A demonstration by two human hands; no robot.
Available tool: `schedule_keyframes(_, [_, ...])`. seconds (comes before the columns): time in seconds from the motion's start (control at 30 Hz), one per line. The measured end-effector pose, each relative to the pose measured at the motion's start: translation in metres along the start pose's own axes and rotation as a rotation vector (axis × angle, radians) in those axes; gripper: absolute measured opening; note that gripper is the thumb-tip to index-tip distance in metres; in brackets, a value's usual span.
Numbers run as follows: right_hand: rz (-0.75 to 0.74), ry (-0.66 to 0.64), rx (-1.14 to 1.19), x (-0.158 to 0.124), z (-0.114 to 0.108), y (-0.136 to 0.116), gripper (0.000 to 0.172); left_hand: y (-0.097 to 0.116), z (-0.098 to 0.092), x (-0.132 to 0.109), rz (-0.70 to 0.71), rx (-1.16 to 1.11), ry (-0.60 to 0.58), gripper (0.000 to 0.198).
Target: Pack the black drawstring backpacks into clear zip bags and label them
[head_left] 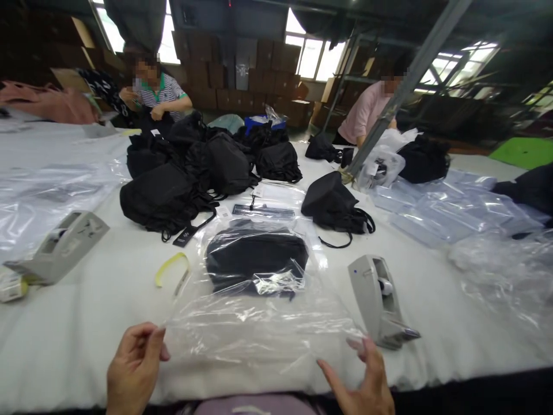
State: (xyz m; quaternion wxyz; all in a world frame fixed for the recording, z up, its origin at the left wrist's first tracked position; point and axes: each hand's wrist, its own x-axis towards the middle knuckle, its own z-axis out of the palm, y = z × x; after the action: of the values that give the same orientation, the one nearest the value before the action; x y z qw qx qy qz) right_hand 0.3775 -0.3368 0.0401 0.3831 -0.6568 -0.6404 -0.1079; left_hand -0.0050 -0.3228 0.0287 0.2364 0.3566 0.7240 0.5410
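Observation:
A clear plastic bag [242, 334] lies flat in front of me, with a folded black bag [257, 253] inside its far half. The plastic's near half is wrinkled and has nothing in it. At its left edge, my left hand [136, 366] is closed, thumb against curled fingers, pinching the plastic. My right hand [360, 374] is at the near right corner, thumb and fingers spread apart; the fingertips touch or slip under the film, I cannot tell which. Close to that hand stands a grey tape dispenser [375, 300].
Another tape dispenser [64, 248] and a yellow strip [170, 268] are on the left. Black bags [164, 196] are heaped beyond, with a single black bag [330, 202] right of them. Plastic sleeves [458, 207] lie far right, past a slanted metal pole [401, 86]. Two people work across the table.

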Motion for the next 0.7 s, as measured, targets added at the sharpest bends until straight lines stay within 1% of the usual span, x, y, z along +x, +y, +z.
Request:
schedule_keyframes(0.07, [0.202, 0.036, 0.123, 0.011, -0.004, -0.009, 0.081, -0.003, -0.004, -0.008, 0.018, 0.024, -0.002, 0.030])
schedule_keyframes(0.1, [0.293, 0.063, 0.146, 0.013, -0.008, -0.010, 0.081, -0.004, -0.008, -0.010, 0.026, 0.029, 0.001, 0.030])
schedule_keyframes(0.13, [0.336, 0.081, 0.140, 0.012, -0.013, -0.009, 0.077, -0.007, -0.012, -0.012, 0.031, 0.030, 0.006, 0.031])
schedule_keyframes(0.17, [0.318, 0.079, 0.122, 0.008, -0.018, -0.005, 0.065, -0.010, -0.017, -0.013, 0.027, 0.032, 0.010, 0.032])
schedule_keyframes(0.2, [0.250, 0.042, 0.106, 0.001, -0.022, 0.002, 0.049, -0.015, -0.023, -0.014, 0.014, 0.038, 0.010, 0.034])
schedule_keyframes(0.23, [0.164, -0.025, 0.101, -0.008, -0.025, 0.009, 0.033, -0.020, -0.029, -0.015, -0.007, 0.064, 0.003, 0.037])
schedule_keyframes(0.27, [0.089, -0.102, 0.108, -0.018, -0.026, 0.016, 0.024, -0.026, -0.034, -0.016, -0.032, 0.113, -0.010, 0.039])
schedule_keyframes(0.3, [0.051, -0.165, 0.115, -0.029, -0.026, 0.024, 0.025, -0.033, -0.039, -0.017, -0.058, 0.177, -0.034, 0.042])
schedule_keyframes(0.33, [0.060, -0.214, 0.110, -0.039, -0.025, 0.030, 0.028, -0.040, -0.042, -0.019, -0.081, 0.243, -0.065, 0.045])
schedule_keyframes(0.4, [0.166, -0.236, 0.056, -0.054, -0.023, 0.039, 0.028, -0.052, -0.046, -0.023, -0.112, 0.331, -0.134, 0.052])
schedule_keyframes(0.43, [0.216, -0.233, 0.029, -0.059, -0.023, 0.042, 0.028, -0.056, -0.046, -0.025, -0.131, 0.332, -0.172, 0.054])
schedule_keyframes(0.5, [0.293, -0.256, 0.005, -0.060, -0.023, 0.044, 0.027, -0.059, -0.044, -0.030, -0.189, 0.244, -0.222, 0.053])
schedule_keyframes(0.53, [0.333, -0.284, 0.010, -0.058, -0.025, 0.045, 0.028, -0.058, -0.043, -0.033, -0.221, 0.191, -0.216, 0.050])
schedule_keyframes(0.57, [0.382, -0.311, 0.020, -0.055, -0.027, 0.046, 0.030, -0.054, -0.042, -0.035, -0.244, 0.152, -0.185, 0.046])
schedule_keyframes(0.6, [0.440, -0.325, 0.033, -0.051, -0.029, 0.047, 0.032, -0.050, -0.042, -0.037, -0.247, 0.136, -0.125, 0.043])
schedule_keyframes(0.63, [0.500, -0.314, 0.040, -0.048, -0.031, 0.048, 0.035, -0.044, -0.043, -0.039, -0.224, 0.142, -0.049, 0.041])
schedule_keyframes(0.7, [0.588, -0.257, 0.027, -0.043, -0.034, 0.051, 0.039, -0.032, -0.045, -0.043, -0.116, 0.190, 0.095, 0.038])
